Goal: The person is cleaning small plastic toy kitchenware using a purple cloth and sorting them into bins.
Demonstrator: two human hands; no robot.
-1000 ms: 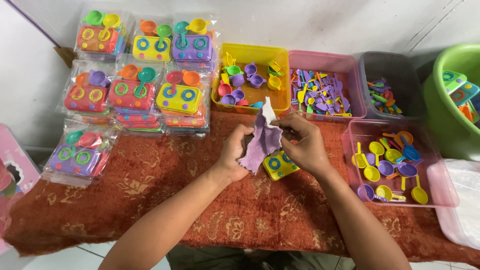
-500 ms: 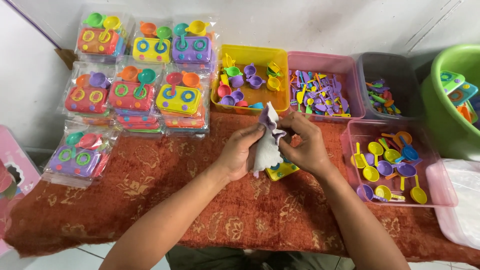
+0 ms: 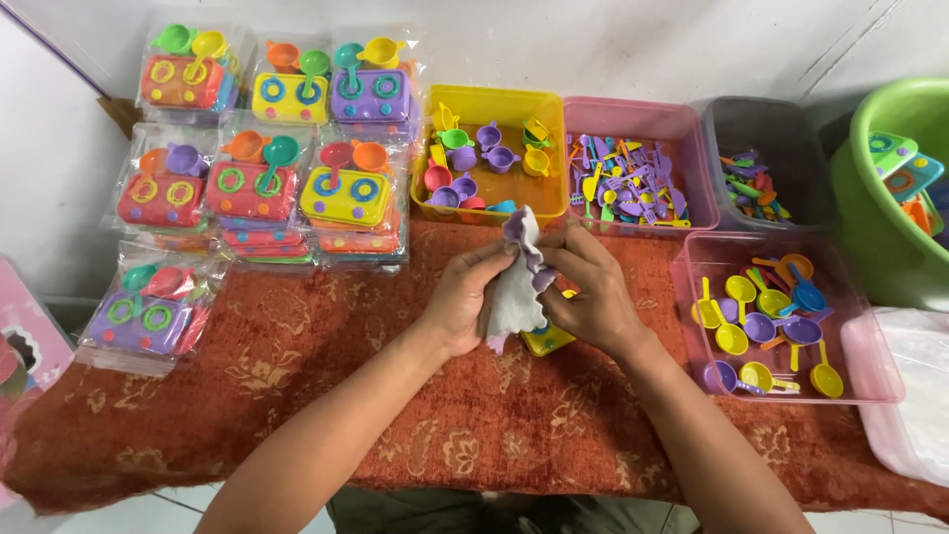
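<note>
My left hand (image 3: 461, 302) and right hand (image 3: 591, 292) both grip a lilac cloth (image 3: 518, 282) over a yellow toy stove (image 3: 547, 338), mid-rug (image 3: 297, 346), near its far edge

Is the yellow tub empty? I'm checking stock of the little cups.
No, the yellow tub holds several small toy cups in purple, green, yellow and red.

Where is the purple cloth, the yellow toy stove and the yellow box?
purple cloth (image 3: 516, 287): head view, on its pale middle between the hands.
yellow toy stove (image 3: 547, 339): head view, on the corner showing below the hands.
yellow box (image 3: 499, 103): head view, on its far inner wall.
</note>
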